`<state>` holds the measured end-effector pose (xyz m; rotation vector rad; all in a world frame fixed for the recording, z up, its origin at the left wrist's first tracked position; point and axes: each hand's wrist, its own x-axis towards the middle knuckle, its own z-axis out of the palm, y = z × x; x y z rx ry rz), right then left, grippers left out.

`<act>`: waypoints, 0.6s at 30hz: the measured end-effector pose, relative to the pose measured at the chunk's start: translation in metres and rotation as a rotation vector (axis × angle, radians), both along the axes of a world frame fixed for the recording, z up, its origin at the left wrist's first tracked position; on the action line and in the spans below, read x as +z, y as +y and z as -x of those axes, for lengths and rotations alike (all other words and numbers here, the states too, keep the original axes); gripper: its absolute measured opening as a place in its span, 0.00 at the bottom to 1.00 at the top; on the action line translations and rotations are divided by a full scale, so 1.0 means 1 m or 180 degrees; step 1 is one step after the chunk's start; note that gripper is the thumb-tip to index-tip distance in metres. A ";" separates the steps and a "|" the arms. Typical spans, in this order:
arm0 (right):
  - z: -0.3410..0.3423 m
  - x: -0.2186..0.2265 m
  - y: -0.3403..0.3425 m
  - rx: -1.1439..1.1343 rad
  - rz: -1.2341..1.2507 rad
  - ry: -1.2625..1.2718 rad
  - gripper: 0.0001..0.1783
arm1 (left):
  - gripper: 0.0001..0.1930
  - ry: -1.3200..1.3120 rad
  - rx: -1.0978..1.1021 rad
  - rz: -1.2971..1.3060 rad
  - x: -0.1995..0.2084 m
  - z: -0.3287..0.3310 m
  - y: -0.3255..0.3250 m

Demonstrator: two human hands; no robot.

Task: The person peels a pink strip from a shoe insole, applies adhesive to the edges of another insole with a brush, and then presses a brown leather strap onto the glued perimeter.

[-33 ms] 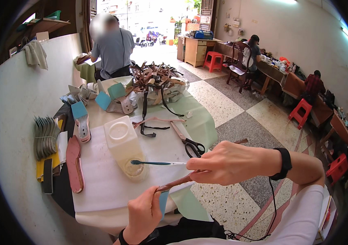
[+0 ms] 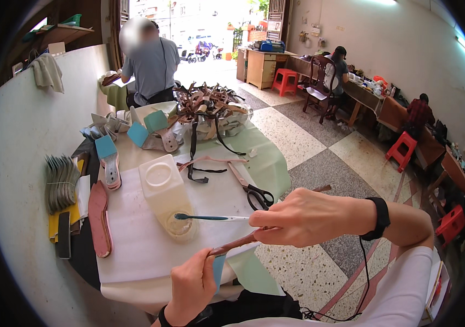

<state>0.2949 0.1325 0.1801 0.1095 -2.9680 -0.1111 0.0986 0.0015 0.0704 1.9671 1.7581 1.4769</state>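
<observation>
My right hand (image 2: 311, 218) is closed on a toothbrush (image 2: 216, 218) with a white and teal handle. Its teal head is over the round mouth of a pale plastic jug (image 2: 161, 188) lying on the table; I cannot tell whether it touches the inside. A brown leather strap (image 2: 238, 243) runs between my hands: its right part passes under my right fingers, while my left hand (image 2: 189, 286) pinches the other end. Below the left fingers hangs a blue piece (image 2: 219, 271), partly hidden. Black-handled scissors (image 2: 259, 197) rest just beyond my right hand.
Pink insoles (image 2: 100, 220) and a banded stack of grey-green pieces (image 2: 60, 185) are at left. Farther back are blue-topped shoe parts (image 2: 108, 155) and a clear bag of brown straps (image 2: 224, 128). A person (image 2: 153, 68) sits beyond the table; others work along the right wall.
</observation>
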 end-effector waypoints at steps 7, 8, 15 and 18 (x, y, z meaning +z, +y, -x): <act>0.000 0.000 0.007 -0.0004 -0.0096 -0.0025 0.05 | 0.05 -0.0001 -0.0003 0.0025 0.000 0.000 0.007; -0.001 0.001 0.006 -0.0008 -0.0116 -0.0032 0.05 | 0.05 -0.0024 -0.0036 0.0026 0.000 0.000 0.008; 0.005 0.004 -0.001 0.0102 0.0040 -0.0039 0.05 | 0.06 -0.0174 0.0106 0.0073 0.005 0.001 -0.006; 0.007 0.002 -0.001 0.0090 0.0052 -0.0029 0.05 | 0.06 -0.0197 0.0037 0.0035 0.005 0.005 -0.005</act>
